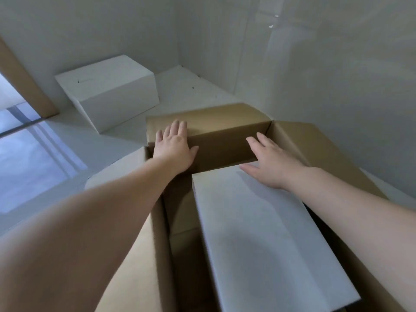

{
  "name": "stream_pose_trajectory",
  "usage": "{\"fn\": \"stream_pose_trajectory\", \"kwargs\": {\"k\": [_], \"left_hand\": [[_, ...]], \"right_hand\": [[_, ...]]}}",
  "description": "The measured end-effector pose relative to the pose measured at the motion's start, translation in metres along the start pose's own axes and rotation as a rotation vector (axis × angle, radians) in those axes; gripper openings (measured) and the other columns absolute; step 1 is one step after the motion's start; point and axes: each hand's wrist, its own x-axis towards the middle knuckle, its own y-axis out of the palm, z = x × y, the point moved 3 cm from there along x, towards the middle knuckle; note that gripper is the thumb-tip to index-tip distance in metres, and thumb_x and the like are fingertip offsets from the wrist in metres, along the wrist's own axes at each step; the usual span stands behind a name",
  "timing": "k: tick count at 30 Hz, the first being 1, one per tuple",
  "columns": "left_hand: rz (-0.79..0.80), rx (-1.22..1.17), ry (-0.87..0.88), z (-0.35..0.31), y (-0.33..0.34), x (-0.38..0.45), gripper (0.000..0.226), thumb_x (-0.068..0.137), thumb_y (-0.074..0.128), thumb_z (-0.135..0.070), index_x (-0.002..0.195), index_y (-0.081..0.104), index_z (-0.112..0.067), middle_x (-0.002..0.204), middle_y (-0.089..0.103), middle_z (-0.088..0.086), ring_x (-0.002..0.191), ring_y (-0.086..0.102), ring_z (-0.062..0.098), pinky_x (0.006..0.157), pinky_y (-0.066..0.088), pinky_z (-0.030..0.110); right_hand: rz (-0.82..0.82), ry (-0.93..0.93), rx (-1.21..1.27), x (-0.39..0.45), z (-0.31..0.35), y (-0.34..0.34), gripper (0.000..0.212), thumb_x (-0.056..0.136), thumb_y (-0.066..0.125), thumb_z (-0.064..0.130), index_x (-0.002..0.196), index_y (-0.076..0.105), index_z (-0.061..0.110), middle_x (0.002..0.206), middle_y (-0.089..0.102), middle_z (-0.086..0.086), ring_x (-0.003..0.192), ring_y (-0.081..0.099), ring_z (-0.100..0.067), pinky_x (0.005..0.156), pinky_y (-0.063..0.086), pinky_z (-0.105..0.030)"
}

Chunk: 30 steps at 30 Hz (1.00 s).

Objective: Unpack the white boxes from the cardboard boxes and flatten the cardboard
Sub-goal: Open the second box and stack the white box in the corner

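An open brown cardboard box (227, 145) fills the lower middle, its flaps folded outward. Inside it on the right lies a long white box (265, 233), with a dark gap to its left. My left hand (174, 146) lies flat with straight fingers on the far flap near the box's far left corner. With its fingers spread, my right hand (270, 163) rests on the far end of the white box inside. A second white box (108, 91) stands on the floor at the back left, outside the cardboard.
White walls meet in a corner (180, 61) behind the cardboard box and run close along its right side. A brown door frame (27, 86) and a glass pane (29, 158) are on the left. White floor (191, 88) lies between the boxes.
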Motion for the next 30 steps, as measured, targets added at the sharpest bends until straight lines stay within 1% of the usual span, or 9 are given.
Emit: {"fn": "stream_pose_trajectory", "kwargs": {"k": [2,4,6,8,13,17,22,28,30], "left_hand": [[-0.253,-0.436,-0.140,-0.010,0.001,-0.048,0.057,0.095,0.049,-0.031,0.145,0.029,-0.014,0.153,0.028,0.005,0.142,0.022,0.020,0.117,0.018,0.033],[-0.349,-0.856,-0.500,-0.018,0.019,-0.098,0.045,0.096,0.045,-0.028,0.139,0.039,-0.013,0.142,0.041,0.006,0.132,0.038,0.021,0.106,0.030,0.029],[-0.171,-1.163,-0.943,-0.029,0.048,-0.134,0.045,0.099,0.037,-0.036,0.135,0.044,-0.010,0.136,0.050,0.011,0.124,0.047,0.029,0.100,0.037,0.033],[0.105,-1.407,-1.179,-0.043,0.067,-0.162,0.061,0.096,0.029,-0.056,0.132,0.051,-0.013,0.127,0.061,0.008,0.116,0.056,0.031,0.103,0.041,0.038],[0.258,-1.438,-1.006,-0.061,0.076,-0.213,0.078,0.072,0.033,-0.084,0.107,0.070,-0.025,0.099,0.074,0.000,0.094,0.069,0.026,0.096,0.048,0.043],[0.229,-1.220,-0.841,-0.069,0.055,-0.228,0.059,0.079,0.052,-0.070,0.112,0.064,-0.023,0.101,0.071,-0.004,0.091,0.068,0.019,0.084,0.054,0.036],[0.313,-1.188,-0.811,-0.079,0.055,-0.243,0.055,0.076,0.074,-0.050,0.116,0.056,-0.016,0.101,0.071,0.000,0.086,0.070,0.019,0.071,0.057,0.032],[0.268,-1.190,-0.779,-0.076,0.067,-0.239,0.048,0.077,0.072,-0.050,0.110,0.056,-0.019,0.100,0.071,-0.001,0.084,0.071,0.018,0.078,0.059,0.039],[0.256,-1.217,-0.778,-0.073,0.072,-0.238,0.043,0.078,0.072,-0.047,0.107,0.057,-0.020,0.099,0.071,-0.001,0.084,0.071,0.019,0.079,0.059,0.041]], "right_hand": [[-0.005,0.069,0.112,-0.024,-0.012,0.010,0.074,0.094,0.046,0.050,0.151,0.012,0.018,0.160,0.006,-0.003,0.146,0.014,-0.023,0.114,0.024,-0.038],[-0.029,0.106,0.163,-0.050,-0.026,0.022,0.066,0.092,0.049,0.049,0.141,0.025,0.013,0.149,0.026,-0.006,0.135,0.034,-0.027,0.102,0.037,-0.039],[-0.016,0.147,0.169,-0.071,-0.038,0.035,0.055,0.092,0.049,0.048,0.129,0.033,0.012,0.137,0.035,-0.006,0.121,0.043,-0.027,0.090,0.042,-0.037],[-0.019,0.176,0.175,-0.084,-0.048,0.046,0.053,0.090,0.050,0.051,0.123,0.035,0.012,0.136,0.038,-0.007,0.116,0.047,-0.029,0.085,0.044,-0.036],[0.034,0.309,0.233,-0.114,-0.067,0.065,0.076,0.086,0.046,0.063,0.135,0.026,0.008,0.131,0.050,-0.013,0.110,0.056,-0.032,0.083,0.048,-0.037],[0.066,0.393,0.472,-0.125,-0.084,0.069,0.076,0.078,0.056,0.068,0.125,0.042,0.011,0.116,0.062,0.000,0.102,0.061,-0.025,0.081,0.050,-0.035],[0.106,0.396,0.876,-0.121,-0.092,0.078,0.047,0.072,0.073,0.058,0.096,0.060,0.019,0.099,0.070,0.001,0.088,0.068,-0.022,0.087,0.054,-0.040],[0.179,0.458,1.030,-0.116,-0.098,0.084,0.097,0.045,0.084,0.065,0.115,0.057,0.003,0.102,0.071,-0.008,0.089,0.070,-0.030,0.086,0.054,-0.046],[0.189,0.428,1.064,-0.113,-0.097,0.086,0.086,0.042,0.086,0.062,0.104,0.067,0.006,0.091,0.075,-0.009,0.081,0.072,-0.031,0.085,0.055,-0.050]]}}
